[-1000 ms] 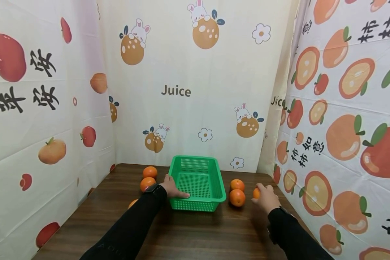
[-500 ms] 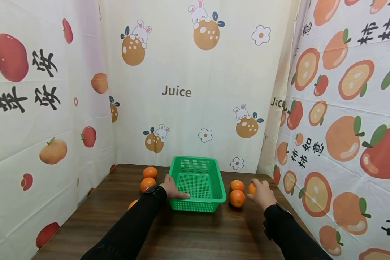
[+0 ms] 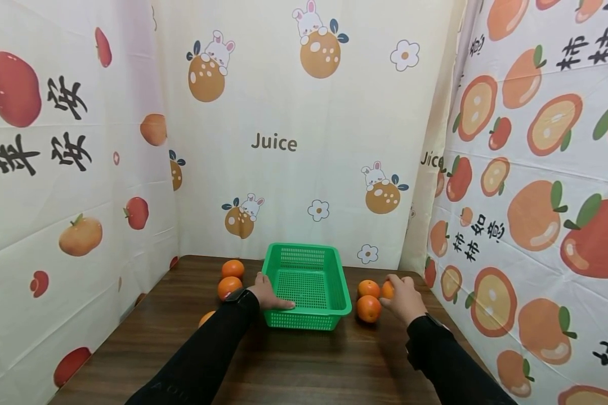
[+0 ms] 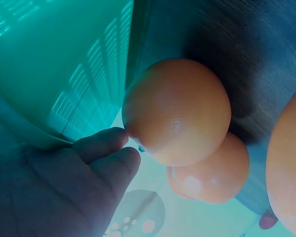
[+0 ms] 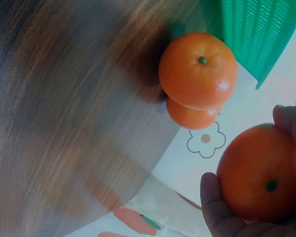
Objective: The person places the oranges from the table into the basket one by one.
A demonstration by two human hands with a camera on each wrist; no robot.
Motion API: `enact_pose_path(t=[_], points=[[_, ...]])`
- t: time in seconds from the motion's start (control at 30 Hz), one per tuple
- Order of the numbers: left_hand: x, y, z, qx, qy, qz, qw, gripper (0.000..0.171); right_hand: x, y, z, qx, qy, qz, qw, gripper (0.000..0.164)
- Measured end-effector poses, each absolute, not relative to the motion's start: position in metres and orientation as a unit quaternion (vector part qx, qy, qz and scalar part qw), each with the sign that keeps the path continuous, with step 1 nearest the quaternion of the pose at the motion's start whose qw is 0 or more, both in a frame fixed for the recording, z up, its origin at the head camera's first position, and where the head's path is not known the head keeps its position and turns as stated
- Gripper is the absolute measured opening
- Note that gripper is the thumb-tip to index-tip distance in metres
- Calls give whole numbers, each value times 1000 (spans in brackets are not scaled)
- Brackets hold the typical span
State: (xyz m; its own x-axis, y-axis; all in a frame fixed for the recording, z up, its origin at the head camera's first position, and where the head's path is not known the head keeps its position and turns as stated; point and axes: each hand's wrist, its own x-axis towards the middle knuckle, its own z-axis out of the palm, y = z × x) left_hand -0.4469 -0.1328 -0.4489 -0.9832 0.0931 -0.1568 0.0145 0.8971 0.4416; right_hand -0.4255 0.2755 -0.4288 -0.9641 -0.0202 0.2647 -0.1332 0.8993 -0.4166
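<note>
An orange (image 5: 256, 173) is held in the right grip (image 3: 406, 301).

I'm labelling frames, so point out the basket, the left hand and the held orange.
Basket (image 3: 304, 288), head view: inner floor.
Left hand (image 3: 266, 295), head view: its back.
Held orange (image 5: 256, 170), right wrist view: skin beside the stem.

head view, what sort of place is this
Probably a staged tabletop booth: fruit-printed curtains hang on three sides of a dark wood-look table, which bears a green basket and oranges.
</note>
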Motion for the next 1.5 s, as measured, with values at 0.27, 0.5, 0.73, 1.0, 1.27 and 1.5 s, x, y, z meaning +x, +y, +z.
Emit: enact_pose_path(t=[0.27,0.5,0.73,1.0,1.27,1.5], points=[[-448,-131,-454,25,982,178,53,139,-424,266,-422,51,-963,234,127,61],[-448,-130,-455,18,983,176,57,138,-423,257,-418,53,-962,239,119,61],[-448,-130,-457,13,983,176,57,137,-423,247,-413,58,-962,241,117,57],[-443,-130,-452,12,982,180,60,136,-424,236,-407,62,-961,246,110,66],[-442,-130,-451,10,980,187,66,138,-421,223,-404,65,-959,251,119,65],[-447,-129,-454,7,980,189,67,140,-422,214,-402,80,-956,255,124,67]])
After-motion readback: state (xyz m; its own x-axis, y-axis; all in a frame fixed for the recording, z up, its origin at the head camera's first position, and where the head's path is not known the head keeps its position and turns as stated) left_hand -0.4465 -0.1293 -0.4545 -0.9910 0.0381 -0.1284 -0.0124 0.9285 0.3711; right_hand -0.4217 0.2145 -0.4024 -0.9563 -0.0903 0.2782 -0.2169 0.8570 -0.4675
